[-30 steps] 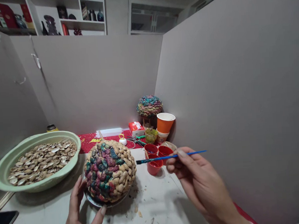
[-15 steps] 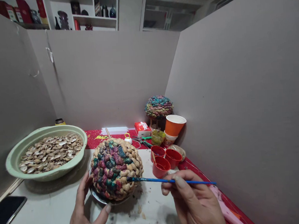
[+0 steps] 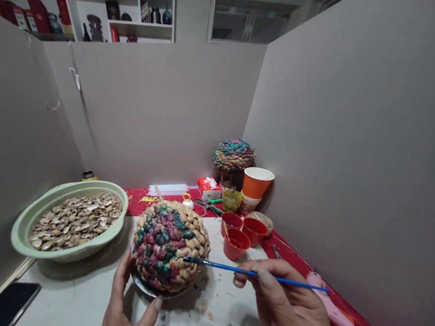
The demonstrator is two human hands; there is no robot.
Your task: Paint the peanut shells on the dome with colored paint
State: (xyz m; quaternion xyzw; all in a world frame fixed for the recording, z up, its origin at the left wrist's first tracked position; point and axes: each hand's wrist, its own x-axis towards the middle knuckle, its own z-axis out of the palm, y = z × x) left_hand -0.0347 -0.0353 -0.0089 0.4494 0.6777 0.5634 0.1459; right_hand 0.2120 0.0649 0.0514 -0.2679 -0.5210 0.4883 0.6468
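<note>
A dome of peanut shells point(image 3: 171, 244), partly painted red, green and blue, sits on a shallow dish point(image 3: 144, 288) on the white table. My left hand point(image 3: 123, 316) is open, with fingers and thumb spread round the dish's near left edge. My right hand point(image 3: 285, 302) pinches a thin blue paintbrush point(image 3: 247, 271). The brush's tip rests against the lower right side of the dome.
A pale green bowl point(image 3: 23, 231) of loose peanut shells stands at the left. Three small red paint cups point(image 3: 236, 243) sit right of the dome, with stacked orange paper cups point(image 3: 256, 182), a second painted dome point(image 3: 234, 154), scissors and a red box behind. A dark phone point(image 3: 7, 309) lies at the near left. Grey partitions enclose the table.
My right hand brought the brush from over the red cups down and left, so its tip now touches the dome. The view shifted left and down. My left hand stays on the dish.
</note>
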